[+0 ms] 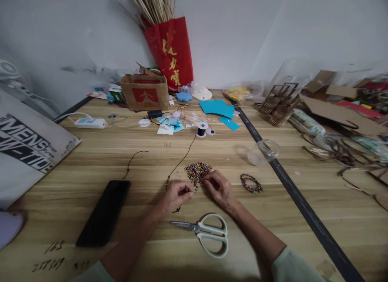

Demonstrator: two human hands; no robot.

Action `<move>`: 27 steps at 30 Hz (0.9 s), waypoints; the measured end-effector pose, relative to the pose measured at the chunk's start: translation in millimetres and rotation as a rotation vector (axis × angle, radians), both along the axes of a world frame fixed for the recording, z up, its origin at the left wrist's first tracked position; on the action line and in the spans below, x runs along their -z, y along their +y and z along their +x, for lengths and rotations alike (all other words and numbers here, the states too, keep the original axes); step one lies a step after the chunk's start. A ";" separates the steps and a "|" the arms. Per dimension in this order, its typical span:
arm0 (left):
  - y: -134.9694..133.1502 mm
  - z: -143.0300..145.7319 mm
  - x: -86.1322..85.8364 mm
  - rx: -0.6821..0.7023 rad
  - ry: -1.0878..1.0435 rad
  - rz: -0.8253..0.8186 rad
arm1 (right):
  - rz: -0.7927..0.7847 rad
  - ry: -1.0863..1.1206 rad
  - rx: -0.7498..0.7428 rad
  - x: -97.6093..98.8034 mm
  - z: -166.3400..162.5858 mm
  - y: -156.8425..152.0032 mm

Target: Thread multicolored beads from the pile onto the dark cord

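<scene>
My left hand [177, 195] is closed, thumb and fingers pinched, over a dark beaded cord [168, 180]. Beads show above this hand and again at the cord's tail below it; the grip itself is hidden. From the beads the cord runs up to a white spool of black cord [201, 130]. At the right edge of a pile of small multicoloured beads [197, 171], my right hand [220, 189] has its fingers bent together, and what they pinch is too small to make out. Scissors [209, 232] with pale handles lie just below both hands. A finished-looking bead bracelet [251, 183] rests right of my right hand.
A black phone [104, 213] lies at the left, a short dark cord [129, 166] beyond it. Clear plastic rings [263, 152] sit at the right. Farther back are blue sheets [216, 108], a paper bag [145, 94], a red bag [174, 51], woven baskets [277, 106] and cardboard [339, 116].
</scene>
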State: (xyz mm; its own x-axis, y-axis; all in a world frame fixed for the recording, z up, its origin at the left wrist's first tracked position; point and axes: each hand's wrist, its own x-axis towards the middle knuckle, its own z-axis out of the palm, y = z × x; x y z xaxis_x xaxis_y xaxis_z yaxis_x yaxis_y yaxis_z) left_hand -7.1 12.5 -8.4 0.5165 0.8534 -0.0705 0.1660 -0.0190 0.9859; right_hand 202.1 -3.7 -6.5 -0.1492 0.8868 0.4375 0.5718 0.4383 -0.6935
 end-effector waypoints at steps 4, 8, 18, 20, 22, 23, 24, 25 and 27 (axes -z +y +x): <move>-0.7 0.4 -3.3 -0.004 0.007 -0.028 | 0.036 -0.233 -0.023 -1.6 -4.0 -2.1; -1.3 1.1 -4.0 -0.010 0.004 -0.026 | 0.050 -0.373 0.007 0.2 -6.4 -2.9; -2.3 1.3 -5.8 0.014 -0.011 -0.009 | 0.031 -0.434 0.011 -2.1 -8.0 -3.5; -2.1 1.1 -6.1 0.014 -0.005 -0.010 | 0.030 -0.434 0.004 -1.7 -8.2 -3.7; -2.1 1.0 -5.9 0.010 -0.002 -0.015 | 0.027 -0.434 0.009 -1.0 -8.4 -3.7; -2.1 1.1 -5.6 0.006 -0.003 -0.017 | 0.026 -0.436 0.012 -0.5 -8.5 -3.7; -2.2 1.1 -5.1 0.002 -0.004 -0.017 | 0.025 -0.440 0.014 -0.1 -8.6 -3.6; -2.2 1.2 -4.5 0.000 -0.003 -0.016 | 0.023 -0.444 0.014 0.4 -8.8 -3.5; -2.1 1.4 -3.0 -0.002 -0.002 -0.015 | 0.022 -0.455 0.013 1.0 -9.0 -3.2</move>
State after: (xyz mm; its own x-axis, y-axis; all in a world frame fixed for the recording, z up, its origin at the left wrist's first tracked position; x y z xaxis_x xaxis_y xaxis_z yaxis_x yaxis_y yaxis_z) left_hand -5.7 10.5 -5.4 0.5150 0.8532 -0.0823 0.1643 -0.0041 0.9864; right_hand 193.1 -7.0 -7.5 -0.3191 0.8811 0.3491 0.8219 0.4407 -0.3610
